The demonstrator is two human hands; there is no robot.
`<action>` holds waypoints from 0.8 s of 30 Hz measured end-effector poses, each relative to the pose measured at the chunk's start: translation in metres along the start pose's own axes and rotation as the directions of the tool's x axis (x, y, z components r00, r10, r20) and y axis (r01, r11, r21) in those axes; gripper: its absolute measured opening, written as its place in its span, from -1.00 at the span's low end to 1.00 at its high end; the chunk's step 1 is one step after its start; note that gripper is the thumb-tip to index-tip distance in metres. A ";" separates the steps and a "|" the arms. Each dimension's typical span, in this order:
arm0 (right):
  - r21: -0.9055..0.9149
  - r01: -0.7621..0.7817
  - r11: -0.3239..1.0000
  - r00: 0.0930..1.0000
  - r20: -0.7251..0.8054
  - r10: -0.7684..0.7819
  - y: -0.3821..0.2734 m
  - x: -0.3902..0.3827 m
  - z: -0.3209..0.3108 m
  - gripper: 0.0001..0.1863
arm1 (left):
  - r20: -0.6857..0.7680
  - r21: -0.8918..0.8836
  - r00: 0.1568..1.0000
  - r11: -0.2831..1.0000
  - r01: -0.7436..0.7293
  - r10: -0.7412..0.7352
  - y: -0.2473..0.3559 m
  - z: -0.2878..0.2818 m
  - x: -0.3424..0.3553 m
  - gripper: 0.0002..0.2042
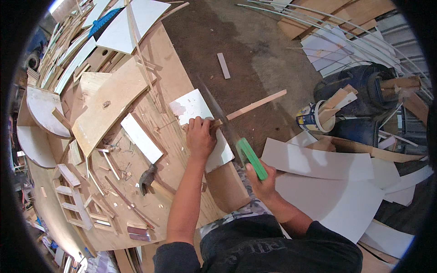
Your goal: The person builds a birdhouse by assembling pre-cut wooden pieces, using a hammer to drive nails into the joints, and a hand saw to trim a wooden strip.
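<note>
My right hand [264, 182] is closed around the green handle of a handsaw [251, 158]. Its blade, blurred by motion, reaches up and to the left across a thin wooden strip [257, 104]. My left hand [200, 139] presses that strip down on a white board [193, 105] at the table's right edge, its fingers curled over the strip's near end. Beyond the blade, the strip's far part sticks out over the floor. Below my left hand lies a hammer [148, 179] with a dark head, its wooden handle partly behind my forearm.
Left of my hands, the wooden worktable [182, 164] carries a white block [142, 138], small wooden frames [73, 204], a large plywood piece [109, 104] and scraps. A bucket of offcuts [314, 117] and white sheets [327, 200] lie on the right. A loose strip [223, 66] is on the floor.
</note>
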State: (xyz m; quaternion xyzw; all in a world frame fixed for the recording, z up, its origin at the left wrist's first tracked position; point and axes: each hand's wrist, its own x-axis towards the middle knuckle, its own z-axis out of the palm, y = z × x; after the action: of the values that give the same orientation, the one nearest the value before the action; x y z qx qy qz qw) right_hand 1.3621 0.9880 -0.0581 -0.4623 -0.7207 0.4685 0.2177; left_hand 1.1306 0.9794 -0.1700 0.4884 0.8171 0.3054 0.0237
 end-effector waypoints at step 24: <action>-0.007 0.213 0.977 0.977 0.031 -0.212 0.043 -0.053 -0.008 -0.82 | -0.003 0.012 1.000 1.000 0.016 -0.016 0.002 0.000 0.002 -0.77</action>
State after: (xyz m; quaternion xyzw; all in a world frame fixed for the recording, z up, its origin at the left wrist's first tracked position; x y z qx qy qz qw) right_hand 1.4127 0.9517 -0.0861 -0.3765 -0.7715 0.4459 0.2533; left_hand 1.1316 0.9817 -0.1687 0.4817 0.8228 0.3010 0.0220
